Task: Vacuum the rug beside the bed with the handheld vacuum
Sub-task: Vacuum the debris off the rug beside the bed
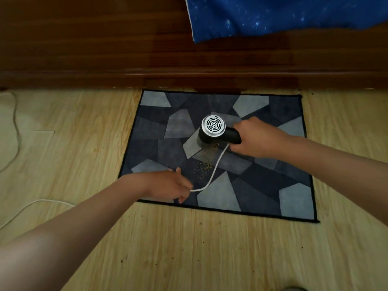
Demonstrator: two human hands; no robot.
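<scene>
A dark rug (262, 181) with grey and blue angular patches lies on the wood floor against the bed frame. My right hand (255, 138) grips the black handle of the handheld vacuum (214, 131), whose round white grille faces up and whose nozzle points down onto the rug's middle. Yellowish crumbs (204, 164) are scattered just below the nozzle. A white cord (214, 171) runs from the handle to my left hand (170, 185), which pinches it above the rug's near left edge.
The dark wooden bed frame (147, 59) runs across the top, with a blue starry blanket (283, 15) hanging over it. More white cord (14, 127) loops on the light wood floor at the left. Small dark specks (201, 223) dot the floor in front of the rug.
</scene>
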